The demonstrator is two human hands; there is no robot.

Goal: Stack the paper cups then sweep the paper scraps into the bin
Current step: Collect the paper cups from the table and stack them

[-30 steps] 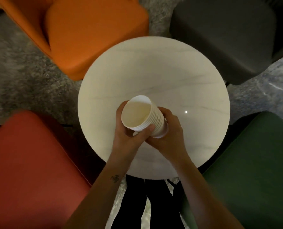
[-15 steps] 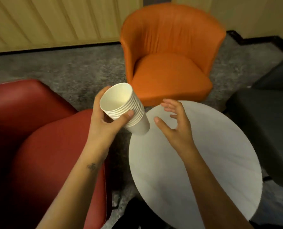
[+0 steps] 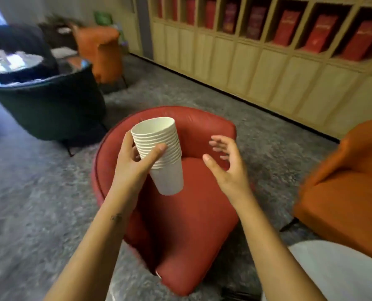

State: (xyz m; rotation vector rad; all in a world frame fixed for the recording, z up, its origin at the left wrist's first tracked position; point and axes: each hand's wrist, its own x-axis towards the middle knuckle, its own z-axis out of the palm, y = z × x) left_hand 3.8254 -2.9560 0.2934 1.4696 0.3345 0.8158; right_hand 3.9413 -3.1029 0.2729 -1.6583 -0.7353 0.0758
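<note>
Left hand (image 3: 135,164) grips the cups (image 3: 163,157), a nested white stack of about a dozen. The thumb lies across the near side of the ribbed rims and the other fingers curl round the far side. The stack is in the air, tilted, with its mouth up and to the left and its base low and to the right, over the seat of a red chair (image 3: 191,224). Right hand (image 3: 226,168) hangs just beside the stack and apart from it, holding nothing, its fingers (image 3: 221,143) spread and loosely bent. The red chair fills the ground directly under both forearms. An orange chair (image 3: 343,192) stands to the right. Only a pale curved edge of the worktop (image 3: 333,272) shows at the lower right corner, well apart from the cups. A dark chair (image 3: 50,105) sits at back left, with a second orange one (image 3: 100,51) beyond it; that corner is blurred. Pale wood shelves (image 3: 256,72) line the back wall and hold red binders (image 3: 289,29). Grey carpet (image 3: 28,203) lies between the chairs.
</note>
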